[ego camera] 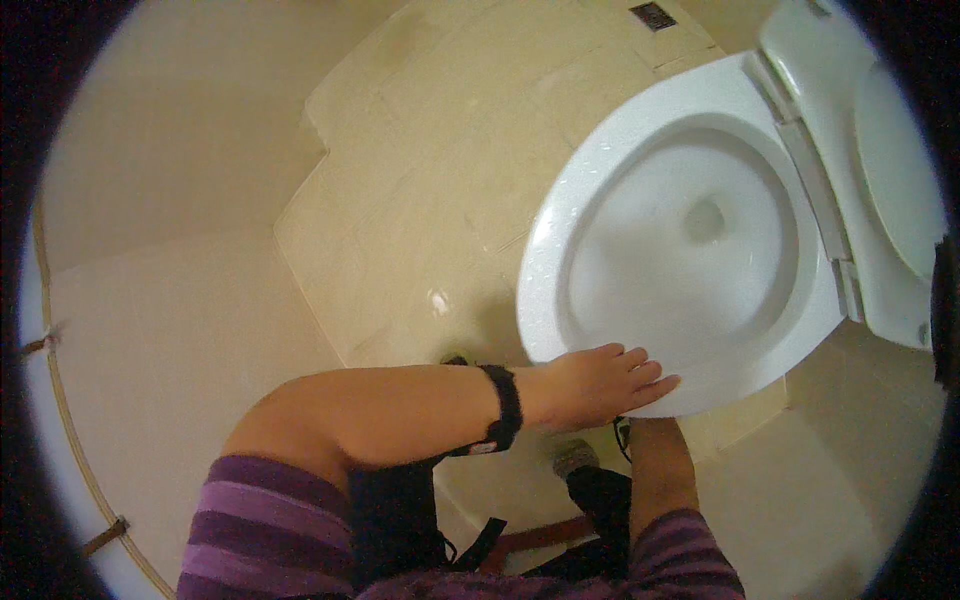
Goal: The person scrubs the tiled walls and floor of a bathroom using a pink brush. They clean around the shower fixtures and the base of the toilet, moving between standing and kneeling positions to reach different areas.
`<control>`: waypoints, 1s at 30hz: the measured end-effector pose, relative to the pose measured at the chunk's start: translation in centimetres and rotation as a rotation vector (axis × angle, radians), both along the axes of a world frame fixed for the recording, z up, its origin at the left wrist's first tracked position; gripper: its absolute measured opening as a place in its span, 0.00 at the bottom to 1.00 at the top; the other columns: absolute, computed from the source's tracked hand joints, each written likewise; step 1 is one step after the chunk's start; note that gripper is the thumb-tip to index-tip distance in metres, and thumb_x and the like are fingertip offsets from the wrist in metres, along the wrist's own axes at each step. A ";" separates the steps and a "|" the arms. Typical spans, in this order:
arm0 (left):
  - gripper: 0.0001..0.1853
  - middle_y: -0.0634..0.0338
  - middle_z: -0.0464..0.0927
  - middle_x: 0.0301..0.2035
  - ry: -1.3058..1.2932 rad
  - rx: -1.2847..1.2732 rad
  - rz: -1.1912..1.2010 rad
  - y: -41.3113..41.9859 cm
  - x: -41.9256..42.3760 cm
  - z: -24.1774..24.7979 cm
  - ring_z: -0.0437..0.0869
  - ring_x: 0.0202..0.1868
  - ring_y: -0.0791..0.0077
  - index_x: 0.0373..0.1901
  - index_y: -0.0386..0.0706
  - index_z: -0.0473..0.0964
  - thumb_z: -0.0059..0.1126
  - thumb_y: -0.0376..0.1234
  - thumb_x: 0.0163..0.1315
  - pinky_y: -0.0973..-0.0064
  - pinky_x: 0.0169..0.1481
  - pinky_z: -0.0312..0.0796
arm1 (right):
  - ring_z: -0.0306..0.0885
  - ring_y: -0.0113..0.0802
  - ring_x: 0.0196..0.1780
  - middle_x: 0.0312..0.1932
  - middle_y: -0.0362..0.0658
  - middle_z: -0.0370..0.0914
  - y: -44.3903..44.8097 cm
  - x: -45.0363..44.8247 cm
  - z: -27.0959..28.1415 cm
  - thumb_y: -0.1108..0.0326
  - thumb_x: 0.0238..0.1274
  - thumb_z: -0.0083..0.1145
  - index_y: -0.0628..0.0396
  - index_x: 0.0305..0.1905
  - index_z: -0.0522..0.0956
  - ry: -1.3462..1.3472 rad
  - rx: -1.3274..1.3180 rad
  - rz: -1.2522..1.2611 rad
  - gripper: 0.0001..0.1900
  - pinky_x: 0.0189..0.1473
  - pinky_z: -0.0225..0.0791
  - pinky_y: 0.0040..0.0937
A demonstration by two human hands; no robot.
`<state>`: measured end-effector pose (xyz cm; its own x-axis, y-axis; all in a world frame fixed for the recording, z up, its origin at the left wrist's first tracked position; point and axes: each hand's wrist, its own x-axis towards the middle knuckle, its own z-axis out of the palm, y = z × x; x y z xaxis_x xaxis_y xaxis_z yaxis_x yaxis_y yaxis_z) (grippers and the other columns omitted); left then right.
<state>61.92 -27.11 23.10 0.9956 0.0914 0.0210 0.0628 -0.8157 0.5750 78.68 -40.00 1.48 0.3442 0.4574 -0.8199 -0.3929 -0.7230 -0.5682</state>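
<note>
A white toilet bowl [546,262] stands before me at the right, with water drops on its rim and its seat and lid raised. My left hand [604,382] reaches across from the left and lies palm down at the near edge of the rim. Its fingers are slightly spread, and no object shows in it. A black strap circles the left wrist. My right forearm comes up from below and passes out of sight under the near rim; the right hand is hidden there.
A floor drain [654,16] lies beyond the bowl in the tiled floor [420,187]. Beige walls [172,300] rise at the left, with a pipe or cable running along the far left edge. My feet and dark trousers are below my arms.
</note>
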 end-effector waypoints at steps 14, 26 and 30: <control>0.44 0.52 0.73 0.51 -0.261 -0.186 0.230 0.3 -3.9 3.2 0.73 0.55 0.54 0.72 0.48 0.55 0.65 0.42 0.53 0.59 0.61 0.66 | 0.65 0.31 0.22 0.24 0.40 0.72 -4.2 -4.3 10.6 0.54 0.64 0.55 0.53 0.47 0.78 0.041 -0.455 0.590 0.16 0.23 0.63 0.31; 0.36 0.46 0.73 0.52 0.459 -0.692 1.062 9.5 -31.0 16.9 0.78 0.49 0.55 0.70 0.41 0.57 0.61 0.37 0.62 0.65 0.56 0.72 | 0.59 0.22 0.17 0.17 0.30 0.62 11.8 -17.3 31.1 0.60 0.71 0.49 0.51 0.50 0.75 0.483 -0.353 0.365 0.10 0.17 0.52 0.24; 0.29 0.52 0.76 0.46 0.391 -0.633 1.284 17.5 -34.2 18.2 0.80 0.45 0.65 0.66 0.40 0.64 0.58 0.37 0.65 0.71 0.51 0.72 | 0.58 0.22 0.17 0.16 0.31 0.61 24.7 -20.7 37.6 0.62 0.70 0.49 0.52 0.51 0.73 0.797 0.037 -0.150 0.11 0.18 0.53 0.23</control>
